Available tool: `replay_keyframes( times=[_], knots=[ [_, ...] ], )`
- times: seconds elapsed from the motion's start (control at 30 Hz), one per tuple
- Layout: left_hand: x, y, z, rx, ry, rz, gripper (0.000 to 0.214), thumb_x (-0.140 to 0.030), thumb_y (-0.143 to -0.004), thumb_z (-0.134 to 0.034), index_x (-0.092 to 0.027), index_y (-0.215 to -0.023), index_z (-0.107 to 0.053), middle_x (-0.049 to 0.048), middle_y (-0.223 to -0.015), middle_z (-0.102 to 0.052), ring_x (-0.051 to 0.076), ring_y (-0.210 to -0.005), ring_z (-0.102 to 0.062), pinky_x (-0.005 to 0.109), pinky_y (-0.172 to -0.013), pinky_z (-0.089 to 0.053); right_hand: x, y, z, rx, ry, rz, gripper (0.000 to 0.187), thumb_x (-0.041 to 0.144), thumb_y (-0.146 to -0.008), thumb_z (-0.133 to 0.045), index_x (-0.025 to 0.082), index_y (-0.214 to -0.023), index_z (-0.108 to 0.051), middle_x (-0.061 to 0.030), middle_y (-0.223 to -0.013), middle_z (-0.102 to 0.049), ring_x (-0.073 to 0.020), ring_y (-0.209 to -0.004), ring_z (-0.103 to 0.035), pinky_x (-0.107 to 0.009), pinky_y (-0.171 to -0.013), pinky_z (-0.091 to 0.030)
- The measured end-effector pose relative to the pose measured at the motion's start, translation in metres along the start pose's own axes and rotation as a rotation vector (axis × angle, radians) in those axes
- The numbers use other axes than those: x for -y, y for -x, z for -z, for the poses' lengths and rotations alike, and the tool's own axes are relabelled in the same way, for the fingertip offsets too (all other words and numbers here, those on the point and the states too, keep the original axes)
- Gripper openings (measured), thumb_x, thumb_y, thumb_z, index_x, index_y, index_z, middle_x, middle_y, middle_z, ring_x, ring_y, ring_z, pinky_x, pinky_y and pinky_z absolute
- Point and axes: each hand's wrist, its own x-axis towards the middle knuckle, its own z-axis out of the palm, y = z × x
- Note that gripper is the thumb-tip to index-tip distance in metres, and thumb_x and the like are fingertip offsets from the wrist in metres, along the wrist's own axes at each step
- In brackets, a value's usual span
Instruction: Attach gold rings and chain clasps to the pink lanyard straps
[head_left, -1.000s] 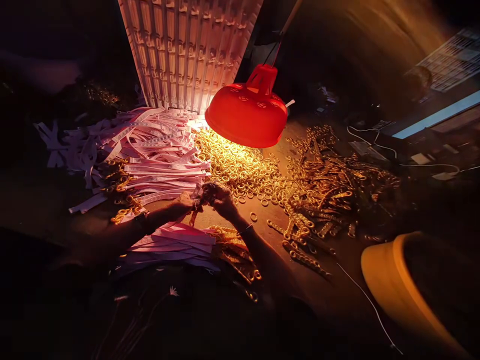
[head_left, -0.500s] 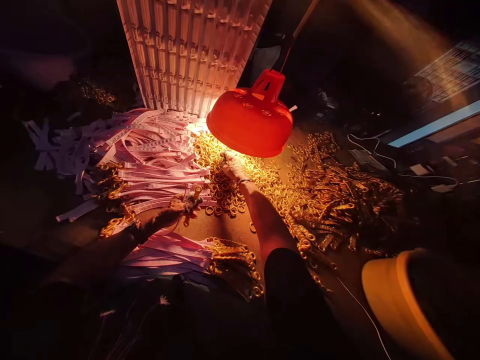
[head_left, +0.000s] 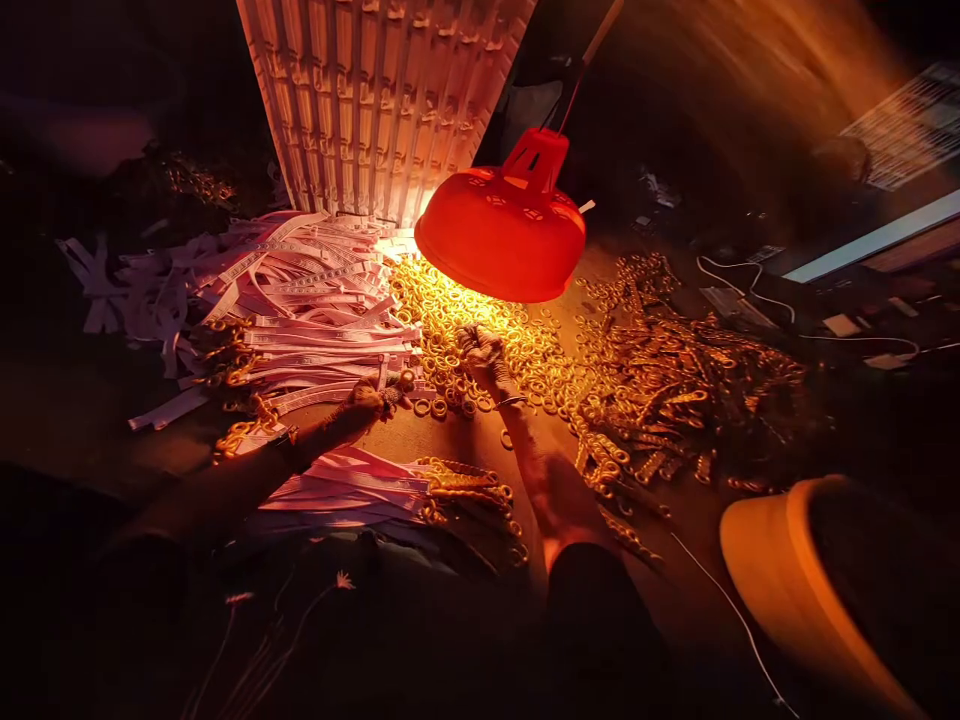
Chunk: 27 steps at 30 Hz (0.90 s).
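Observation:
My left hand is closed at the edge of the pale straps. A pale strap end stands up from its fingers, and a gold-coloured ring shows at the fingertips. My right hand is over the heap of gold-coloured rings, its fingers bent together; whatever they may pinch is too small to make out. A band circles the right wrist. Long pale straps lie in a pile left of the rings. In front, a bundle of straps ends in gold-coloured links.
A red lamp shade hangs low over the rings. Behind the straps rises a ribbed panel. Linked gold-coloured pieces spread to the right. A yellowish tub stands at lower right, near a thin white cord.
My right hand has drawn back slightly toward me and to the right, off the brightly lit rings. The left hand has shifted slightly right and stays closed. The whole view has tilted a little.

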Motion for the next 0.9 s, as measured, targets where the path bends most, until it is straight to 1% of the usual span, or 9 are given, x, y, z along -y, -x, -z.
replay_keyframes(
  times=[0.07,0.13,0.17,0.3,0.4,0.47,0.63,0.8,0.9],
  knots=[
    [0.000,0.001,-0.003,-0.010,-0.015,-0.030,0.036,-0.046,-0.066,-0.071,-0.010,-0.069,-0.066,0.0035,-0.055,-0.062,0.004,-0.043,-0.038,0.018,-0.043,-0.027,0.002,0.023,-0.004,-0.038,-0.027,0.008,0.046,0.042,-0.099,-0.035,0.008,-0.090,-0.065,-0.0022,-0.092,-0.063,-0.0035,-0.066,-0.053,-0.017,-0.064,-0.048],
    [-0.003,0.002,-0.008,-0.025,-0.040,-0.051,0.036,-0.045,-0.069,-0.069,-0.010,-0.061,-0.064,0.0029,-0.049,-0.058,0.003,-0.041,-0.033,0.019,-0.041,-0.023,0.005,0.045,-0.011,-0.078,-0.069,0.022,0.041,0.045,-0.096,-0.043,0.015,-0.073,-0.058,0.0002,-0.068,-0.059,-0.0071,-0.057,-0.051,-0.019,-0.054,-0.043],
    [-0.006,0.004,-0.011,-0.026,-0.054,-0.057,0.037,-0.045,-0.069,-0.069,-0.010,-0.058,-0.064,0.0025,-0.048,-0.057,0.003,-0.040,-0.032,0.020,-0.041,-0.022,0.008,0.055,-0.016,-0.096,-0.096,0.029,0.040,0.046,-0.095,-0.045,0.017,-0.069,-0.054,0.0005,-0.062,-0.056,-0.0085,-0.055,-0.050,-0.021,-0.051,-0.042],
    [-0.020,0.012,-0.023,-0.026,-0.113,-0.047,0.034,-0.041,-0.070,-0.069,-0.010,-0.057,-0.064,-0.0005,-0.044,-0.051,0.004,-0.040,-0.035,0.019,-0.042,-0.025,0.025,0.085,-0.033,-0.117,-0.254,0.032,0.039,0.052,-0.090,-0.046,0.018,-0.072,-0.052,-0.0018,-0.062,-0.058,-0.0111,-0.055,-0.056,-0.020,-0.048,-0.040],
    [-0.024,0.015,-0.030,-0.039,-0.127,-0.016,0.025,-0.033,-0.075,-0.064,-0.009,-0.072,-0.068,-0.0003,-0.048,-0.056,0.003,-0.038,-0.034,0.019,-0.041,-0.025,0.038,0.097,-0.043,-0.080,-0.358,-0.008,0.044,0.059,-0.087,-0.046,0.018,-0.072,-0.054,-0.0036,-0.063,-0.061,-0.0113,-0.051,-0.056,-0.021,-0.046,-0.042],
    [-0.021,0.015,-0.030,-0.044,-0.122,0.006,0.020,-0.026,-0.075,-0.062,-0.008,-0.078,-0.068,0.0006,-0.052,-0.061,0.003,-0.038,-0.034,0.019,-0.040,-0.024,0.042,0.102,-0.047,-0.061,-0.398,-0.034,0.050,0.064,-0.086,-0.045,0.017,-0.071,-0.055,-0.0054,-0.064,-0.063,-0.0103,-0.047,-0.053,-0.023,-0.045,-0.042],
    [-0.004,0.007,-0.022,-0.029,-0.125,0.040,0.015,-0.018,-0.072,-0.056,-0.009,-0.063,-0.063,0.0008,-0.049,-0.057,0.004,-0.038,-0.038,0.018,-0.040,-0.029,0.038,0.103,-0.056,-0.080,-0.419,-0.048,0.064,0.077,-0.081,-0.042,0.017,-0.074,-0.060,-0.0068,-0.065,-0.066,-0.0102,-0.046,-0.052,-0.024,-0.044,-0.043],
    [-0.008,0.002,-0.018,-0.012,-0.115,0.086,0.018,-0.023,-0.073,-0.059,-0.011,-0.059,-0.060,0.0026,-0.052,-0.059,0.006,-0.041,-0.046,0.018,-0.042,-0.035,0.040,0.105,-0.050,-0.031,-0.367,-0.043,0.068,0.081,-0.079,-0.039,0.018,-0.067,-0.060,-0.0060,-0.056,-0.061,-0.0131,-0.045,-0.052,-0.026,-0.044,-0.043],
    [-0.017,0.002,-0.019,0.047,-0.140,0.061,0.017,-0.020,-0.068,-0.059,-0.014,-0.052,-0.055,0.0006,-0.047,-0.051,0.006,-0.040,-0.042,0.021,-0.042,-0.033,0.047,0.107,-0.039,-0.026,-0.317,-0.055,0.061,0.078,-0.075,-0.047,0.020,-0.065,-0.060,-0.0053,-0.050,-0.057,-0.0175,-0.045,-0.053,-0.030,-0.044,-0.043]
  ],
)
